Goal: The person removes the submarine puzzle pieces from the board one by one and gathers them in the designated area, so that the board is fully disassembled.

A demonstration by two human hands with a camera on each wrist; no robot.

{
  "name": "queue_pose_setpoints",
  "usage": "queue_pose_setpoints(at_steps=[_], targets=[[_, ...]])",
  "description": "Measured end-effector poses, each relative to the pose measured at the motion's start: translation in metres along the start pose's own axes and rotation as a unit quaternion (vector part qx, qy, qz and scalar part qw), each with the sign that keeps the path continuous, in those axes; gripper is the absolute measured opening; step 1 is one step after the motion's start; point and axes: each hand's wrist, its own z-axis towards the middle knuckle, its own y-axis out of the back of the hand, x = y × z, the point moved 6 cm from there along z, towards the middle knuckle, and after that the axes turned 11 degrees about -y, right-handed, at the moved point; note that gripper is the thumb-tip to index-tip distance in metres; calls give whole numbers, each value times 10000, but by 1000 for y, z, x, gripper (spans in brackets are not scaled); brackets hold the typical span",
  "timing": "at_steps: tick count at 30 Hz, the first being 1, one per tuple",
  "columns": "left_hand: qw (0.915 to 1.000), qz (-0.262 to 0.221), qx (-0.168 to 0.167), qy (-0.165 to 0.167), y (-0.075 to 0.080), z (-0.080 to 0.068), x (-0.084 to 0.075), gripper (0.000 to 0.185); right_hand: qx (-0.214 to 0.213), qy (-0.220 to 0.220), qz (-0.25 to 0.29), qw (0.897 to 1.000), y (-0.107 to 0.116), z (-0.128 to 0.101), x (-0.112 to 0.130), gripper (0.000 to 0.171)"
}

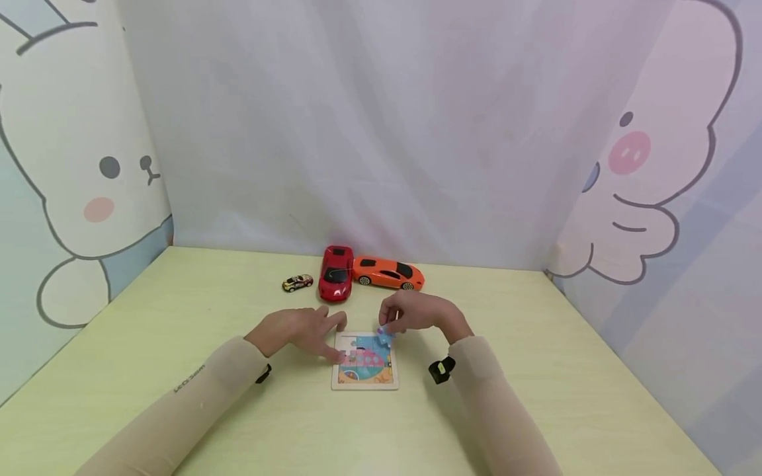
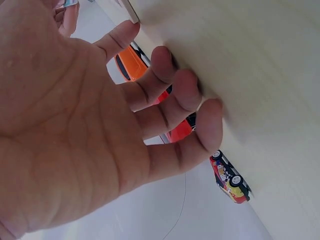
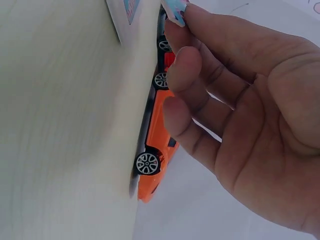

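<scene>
Nearest to me, my two sleeved forearms enter from the near edge of the pale yellow-green table [image 1: 178, 311] and converge on a square puzzle board [image 1: 364, 383] lying flat just near of the table's centre. The board is largely filled with pieces — pink, blue and orange areas show — while part of its upper-left area looks bare.

My left hand [image 1: 300, 330] rests at the board's left edge, fingers spread and nearly straight, the fingertips [image 2: 186, 85] laid against the tabletop; it holds nothing. Whether one fingertip touches a piece in the board cannot be told from the head view.

My right hand [image 1: 417, 312] hovers at the board's far-right corner, fingers curled, with thumb and forefinger pinching a small blue puzzle piece [image 1: 385, 336]. The right wrist view shows that piece [image 3: 175, 10] at the tips of my fingers, just beside the board's corner [image 3: 125, 15]; it appears raised off the board, though the angle is poor.

Farther off, past both hands, three toy cars stand in a row: a small multicoloured car [image 1: 297, 283] at left, a red car [image 1: 336, 272] in the middle pointing toward me, and an orange car [image 1: 388, 273] at right, side-on and nearly touching the red one.

Farthest, a pale curtain [image 1: 381, 132] backs the table, flanked by cartoon-animal panels.
</scene>
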Motion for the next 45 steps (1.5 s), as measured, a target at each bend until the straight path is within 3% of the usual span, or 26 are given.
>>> queue_pose_setpoints(at_steps=[25,45], targets=[[9999,-161,17,-15,1,-2,-2,55,509,-925,579,9927,2,-8,-67,9],[9998,-182,40,-45,0,0,0,55,859,-669,893,9900,-3,-6,-66,5]])
